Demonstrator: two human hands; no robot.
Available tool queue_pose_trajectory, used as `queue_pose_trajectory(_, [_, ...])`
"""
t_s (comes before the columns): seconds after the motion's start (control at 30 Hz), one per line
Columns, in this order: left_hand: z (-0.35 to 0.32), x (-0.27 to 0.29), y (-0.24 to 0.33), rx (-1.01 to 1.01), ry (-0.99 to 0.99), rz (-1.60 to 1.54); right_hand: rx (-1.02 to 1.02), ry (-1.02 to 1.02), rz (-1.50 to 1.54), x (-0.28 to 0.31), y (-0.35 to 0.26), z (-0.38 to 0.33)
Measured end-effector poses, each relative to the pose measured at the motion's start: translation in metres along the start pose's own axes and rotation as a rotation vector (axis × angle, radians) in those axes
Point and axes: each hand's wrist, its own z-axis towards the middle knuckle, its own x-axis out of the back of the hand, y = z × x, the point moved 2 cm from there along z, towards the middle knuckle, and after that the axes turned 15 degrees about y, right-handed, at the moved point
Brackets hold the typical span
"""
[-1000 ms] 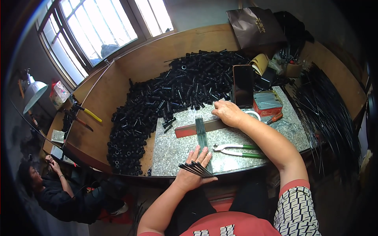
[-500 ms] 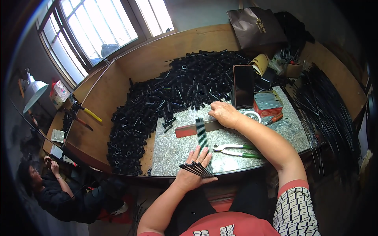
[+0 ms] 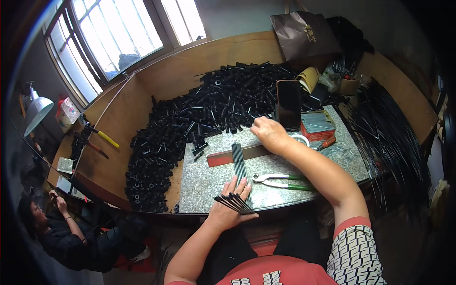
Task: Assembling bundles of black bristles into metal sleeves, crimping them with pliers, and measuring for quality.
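Observation:
My left hand [image 3: 227, 214] lies with its fingers stretched out over the near part of a row of thin dark rods [image 3: 239, 159]. Several black stems with knobbed ends [image 3: 233, 202] fan across the back of that hand. The rods' far part rests across a flat red and grey bar [image 3: 221, 159] on a speckled stone slab [image 3: 194, 190]. Beyond the bar, my right hand [image 3: 270, 134] has its fingers curled together close to a heap of black tubular parts [image 3: 213, 107]. Whatever its fingertips hold is hidden.
Green-handled pincers [image 3: 280, 182] lie on the slab near my right forearm. Behind that arm are an upright phone [image 3: 288, 104], a red box [image 3: 318, 126], a white ring [image 3: 300, 138] and a screwdriver [image 3: 326, 143]. Long black rods [image 3: 389, 137] pile at right. Another person [image 3: 71, 232] sits at lower left.
My view has shifted slightly. My right hand has turned a little, its fingertips rising slightly toward the heap. My left hand stays on the rods.

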Motion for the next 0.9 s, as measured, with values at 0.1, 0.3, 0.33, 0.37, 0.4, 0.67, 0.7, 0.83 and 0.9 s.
queue_pose_trajectory(0.1, [-0.005, 0.001, -0.004, 0.010, 0.006, 0.033, -0.046, -0.084, -0.172, 0.045, 0.023, 0.001])
queue_pose_trajectory(0.3, [-0.006, 0.005, -0.004, 0.011, 0.029, 0.064, -0.368, -0.429, -0.546, 0.093, 0.114, -0.048])
queue_pose_trajectory(0.33, [-0.006, 0.003, -0.004, 0.003, 0.007, 0.071, -0.377, -0.439, -0.560, 0.095, 0.122, -0.060])
queue_pose_trajectory(0.37, [-0.010, 0.000, -0.008, -0.014, 0.020, 0.049, -0.380, -0.443, -0.568, 0.097, 0.125, -0.070])
queue_pose_trajectory(0.4, [-0.010, -0.001, -0.007, -0.025, 0.019, 0.061, -0.358, -0.461, -0.562, 0.099, 0.131, -0.077])
queue_pose_trajectory(0.67, [-0.017, 0.016, -0.005, -0.039, 0.150, -0.023, -0.346, -0.440, -0.501, 0.115, 0.106, -0.062])
queue_pose_trajectory(0.7, [-0.018, 0.018, -0.005, -0.047, 0.165, -0.051, -0.351, -0.432, -0.483, 0.120, 0.101, -0.060])
queue_pose_trajectory(0.83, [-0.004, 0.033, -0.001, 0.118, 0.280, -0.455, -0.360, -0.212, -0.355, 0.140, 0.083, -0.049])
queue_pose_trajectory(0.9, [0.015, 0.054, 0.007, 0.278, 0.303, -0.932, -0.327, -0.094, -0.197, 0.149, 0.058, -0.040])
